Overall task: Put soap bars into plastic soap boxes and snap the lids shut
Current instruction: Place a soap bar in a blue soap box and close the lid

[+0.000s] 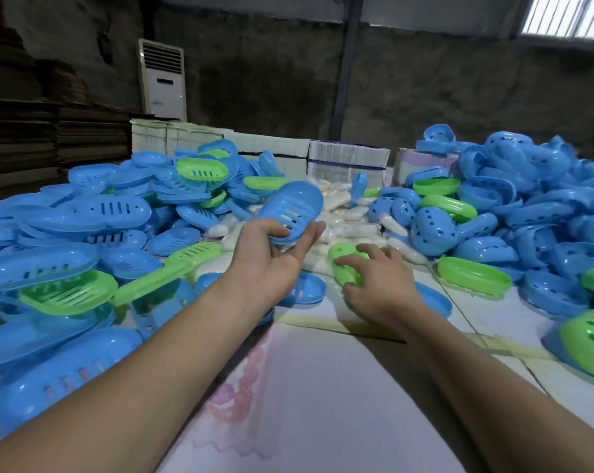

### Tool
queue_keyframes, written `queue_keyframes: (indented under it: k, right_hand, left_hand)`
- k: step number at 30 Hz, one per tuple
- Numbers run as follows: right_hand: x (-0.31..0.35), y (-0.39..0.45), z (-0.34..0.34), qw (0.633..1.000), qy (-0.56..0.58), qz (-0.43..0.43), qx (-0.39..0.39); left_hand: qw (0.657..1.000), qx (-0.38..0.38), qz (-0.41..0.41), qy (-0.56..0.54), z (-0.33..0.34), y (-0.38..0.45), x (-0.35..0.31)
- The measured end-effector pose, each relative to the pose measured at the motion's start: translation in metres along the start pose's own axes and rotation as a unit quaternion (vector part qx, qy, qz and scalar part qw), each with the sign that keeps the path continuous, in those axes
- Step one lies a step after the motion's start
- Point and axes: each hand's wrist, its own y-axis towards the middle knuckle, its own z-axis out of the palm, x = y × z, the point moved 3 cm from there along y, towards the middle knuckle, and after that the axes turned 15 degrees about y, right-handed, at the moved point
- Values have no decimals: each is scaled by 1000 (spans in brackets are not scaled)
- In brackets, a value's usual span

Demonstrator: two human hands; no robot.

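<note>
Under right hand fingers — green box; left hand cradles blue lid.

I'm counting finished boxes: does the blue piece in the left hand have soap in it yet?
Cannot tell. The blue piece in the left hand shows only its slotted outer side, so its inside is hidden.

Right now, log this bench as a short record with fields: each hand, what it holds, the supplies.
left hand: palm up, fingers curled under a blue slotted box half, lifted off the table
right hand: palm down, gripping a green box half on the table
soap bars: white, heaped beyond both hands
left pile: blue and green slotted halves
right pile: mostly blue halves with holes
</note>
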Motion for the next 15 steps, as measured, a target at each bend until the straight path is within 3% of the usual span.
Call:
queue_keyframes:
  k: [5, 8, 15]
  right_hand:
    - [18, 9, -5, 996, -31, -32, -82]
    - [37, 23, 10, 994, -77, -71, -42]
    - [43, 66, 19, 985, -95, 90, 109]
  left_hand:
    - [999, 40, 27, 11, 5, 1, -6]
    - [999, 37, 21, 17, 4, 5, -6]
    - [999, 37, 3, 26, -3, 5, -7]
